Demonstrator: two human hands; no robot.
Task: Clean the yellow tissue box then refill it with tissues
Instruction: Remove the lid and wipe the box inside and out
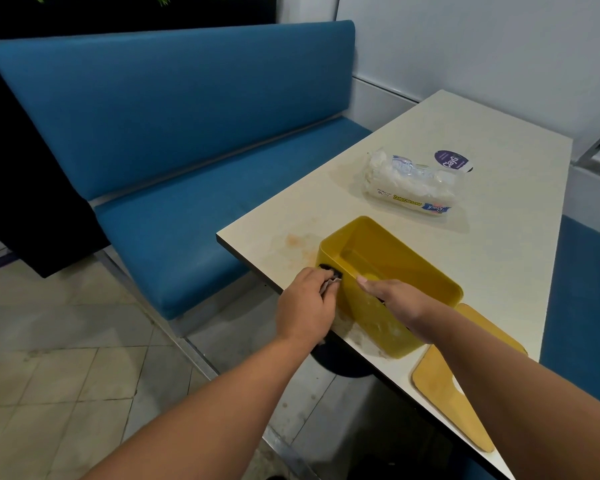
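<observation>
Cleaning is underway: the left hand [305, 303] clamps its fingers on a cloth [330, 276] against the yellow box [388, 289], which the right hand [395, 299] grips at the rim. The box is empty, its lid [444, 386] off at 5 o'clock. Refilling remains, I judge; the tissue pack [409, 185] lies on the bench [499, 237] at 1 o'clock.

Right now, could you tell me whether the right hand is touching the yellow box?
Touching. The head view shows the right hand on the yellow box, thumb lying over its near rim.

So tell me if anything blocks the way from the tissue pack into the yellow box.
Nothing visible does. The box is open and looks empty; its lid lies aside, and bare table separates it from the pack.
</observation>
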